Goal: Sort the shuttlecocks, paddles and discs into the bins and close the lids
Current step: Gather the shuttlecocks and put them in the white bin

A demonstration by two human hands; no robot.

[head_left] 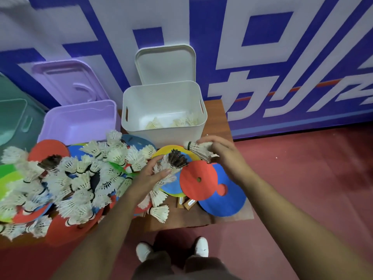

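Observation:
A big heap of white feather shuttlecocks [84,174] lies over coloured flat discs on the table's left and middle. My right hand [224,156] is shut on one white shuttlecock [198,150], held just in front of the open white bin [161,98], which has a few shuttlecocks on its floor. My left hand [151,176] closes around a cluster of shuttlecocks [168,168], one of them dark-feathered, on a yellow and blue disc. A red disc [198,178] overlaps a blue disc [224,201] at the right. Wooden paddle handles [185,203] poke out beneath the discs.
A purple bin [80,120] stands open left of the white bin, its lid [68,81] leaning on the wall. A teal bin [14,118] sits at the far left. The white lid [165,63] leans behind its bin. The wooden table's edge [232,216] is near my feet.

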